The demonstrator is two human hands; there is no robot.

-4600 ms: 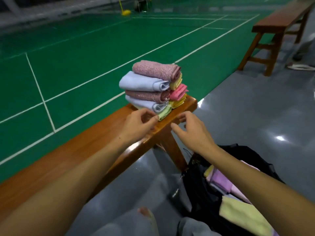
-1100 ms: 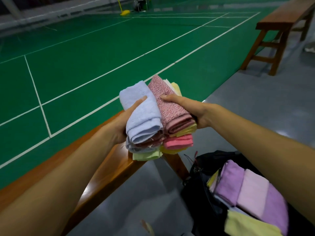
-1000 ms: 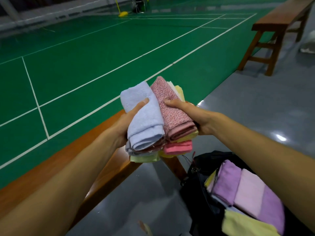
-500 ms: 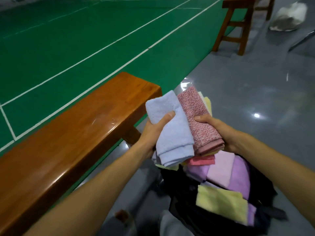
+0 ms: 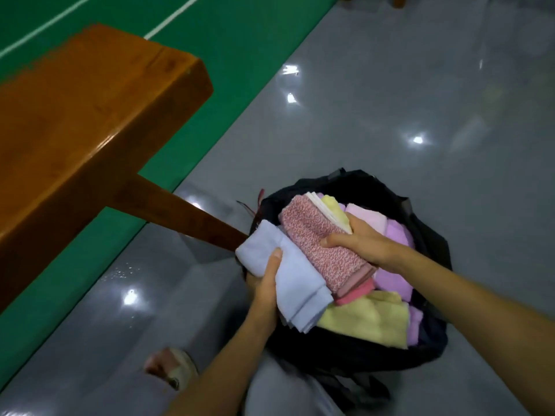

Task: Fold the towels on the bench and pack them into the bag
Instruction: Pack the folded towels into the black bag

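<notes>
1. Floor: glossy grey, with a green court marked with white lines along its left side
2. Bench: brown wood, upper left, with one leg slanting down toward the bag
3. Bag: black, open, standing on the grey floor to the right of the bench leg; inside lie a yellow towel near the front and pink and purple towels toward the far side
4. Stack: folded towels held between both hands right over the bag's mouth, a blue towel on the left, a mottled pink towel on the right, with white, yellow and coral edges showing beneath
5. Left hand: grips the stack's left side, thumb laid across the blue towel, fingers hidden underneath
6. Right hand: grips the stack's right side, thumb pressed on the mottled pink towel, fingers curled round the far edge
7. Foot: in a sandal, bottom centre, on the grey floor
</notes>
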